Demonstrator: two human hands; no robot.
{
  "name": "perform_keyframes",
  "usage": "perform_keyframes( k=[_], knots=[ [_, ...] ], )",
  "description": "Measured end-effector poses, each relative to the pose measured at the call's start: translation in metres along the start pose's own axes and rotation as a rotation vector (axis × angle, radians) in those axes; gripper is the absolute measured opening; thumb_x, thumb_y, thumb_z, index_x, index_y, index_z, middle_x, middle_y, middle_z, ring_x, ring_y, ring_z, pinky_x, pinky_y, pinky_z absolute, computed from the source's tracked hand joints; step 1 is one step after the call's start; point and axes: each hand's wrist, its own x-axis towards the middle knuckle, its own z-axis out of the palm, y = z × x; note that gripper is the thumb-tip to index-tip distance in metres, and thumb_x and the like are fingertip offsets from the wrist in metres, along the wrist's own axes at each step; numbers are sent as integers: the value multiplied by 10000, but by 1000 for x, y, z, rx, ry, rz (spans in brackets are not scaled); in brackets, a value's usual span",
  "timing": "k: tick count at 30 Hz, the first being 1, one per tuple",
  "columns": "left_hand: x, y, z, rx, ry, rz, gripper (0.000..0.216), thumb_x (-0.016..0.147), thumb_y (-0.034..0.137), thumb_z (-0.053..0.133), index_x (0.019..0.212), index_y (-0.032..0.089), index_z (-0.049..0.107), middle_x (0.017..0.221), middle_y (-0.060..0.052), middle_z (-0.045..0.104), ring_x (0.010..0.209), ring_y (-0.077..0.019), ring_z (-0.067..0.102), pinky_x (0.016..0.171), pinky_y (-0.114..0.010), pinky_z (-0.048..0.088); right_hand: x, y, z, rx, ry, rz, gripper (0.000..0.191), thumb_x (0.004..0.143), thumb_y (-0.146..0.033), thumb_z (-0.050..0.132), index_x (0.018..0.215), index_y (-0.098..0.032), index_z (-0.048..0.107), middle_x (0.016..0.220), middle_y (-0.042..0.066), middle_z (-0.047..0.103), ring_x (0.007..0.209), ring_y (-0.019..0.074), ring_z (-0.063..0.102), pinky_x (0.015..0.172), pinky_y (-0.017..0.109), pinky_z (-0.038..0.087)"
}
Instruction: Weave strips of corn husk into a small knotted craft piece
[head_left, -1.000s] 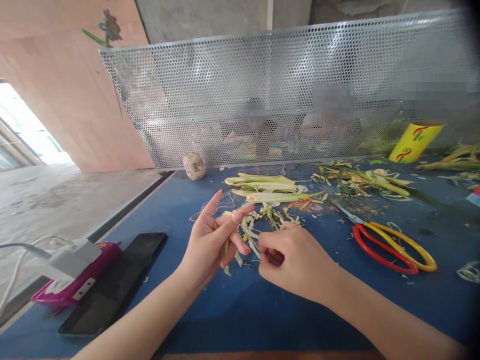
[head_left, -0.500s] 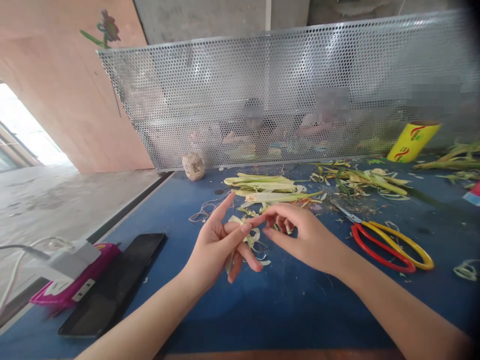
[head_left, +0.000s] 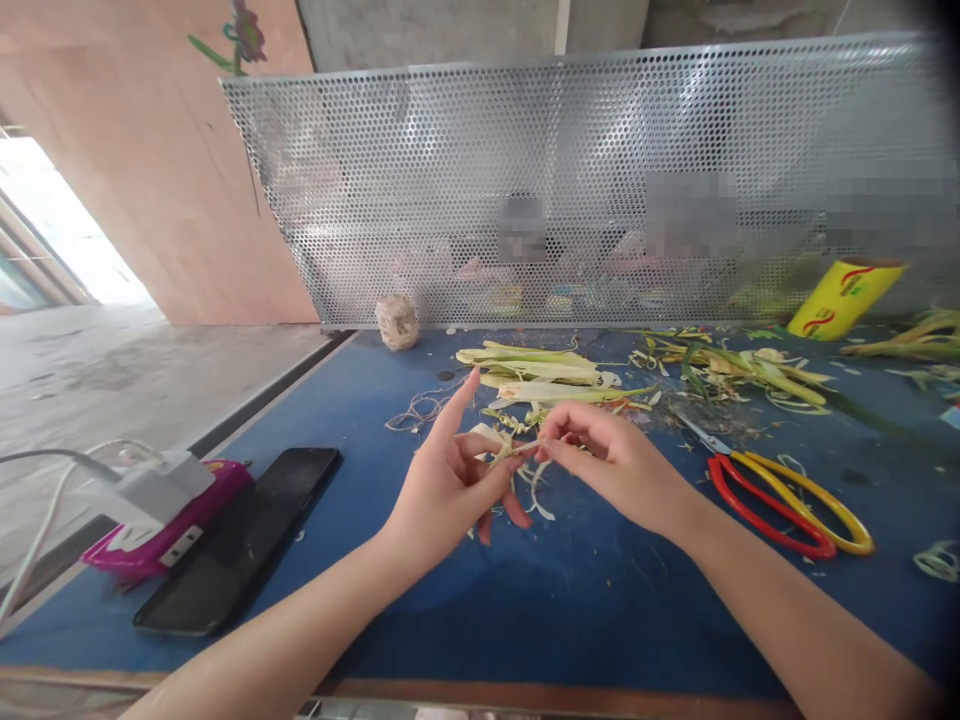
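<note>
My left hand (head_left: pixel 450 480) hovers over the blue table (head_left: pixel 525 620), index finger stretched up, the other fingers curled round pale leaf strips (head_left: pixel 517 470) that hang between them. My right hand (head_left: pixel 607 455) meets it from the right and pinches the end of one strip at the left fingertips. Loose strips and scraps lie on the table just below both hands.
Red-and-yellow scissors (head_left: pixel 780 490) lie right of my hands. Bundled green leaves (head_left: pixel 540 375) and more cuttings (head_left: pixel 742 370) are behind. A black phone (head_left: pixel 247 535), a pink power strip with a charger (head_left: pixel 165 505), a twine ball (head_left: pixel 396 322), a yellow roll (head_left: pixel 844 295) and a perforated metal screen (head_left: pixel 600 180) surround the spot.
My right hand rose from a curled position near the table and came to the left fingertips, pinching a strip. My left hand lifted slightly. The camera shifted a little.
</note>
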Motion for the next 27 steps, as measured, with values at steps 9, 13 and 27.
perform_keyframes(
  k=[9,13,27],
  knots=[
    [0,-3,0,-51,-64,-68,855,738,239,618,1387,278,63,755,-27,629,466,-161,630,283,-160,394,-1,2,-3,-40,-72,20,136,836,-304,460,772,-187,484,621,-26,456,526,84,386,465,204,319],
    [-1,-3,0,-35,-97,-61,798,777,224,569,1386,268,56,793,-62,655,470,-153,630,290,-148,391,-2,1,-7,-27,-101,37,184,834,-319,465,722,-180,509,571,-31,431,499,81,351,437,207,289],
    [2,-3,-1,-163,-70,-91,716,845,297,456,1384,279,-15,666,5,622,505,-196,652,279,-172,400,1,4,-11,242,-251,122,230,840,-372,460,706,-184,466,612,-20,478,542,96,444,516,234,357]
  ],
)
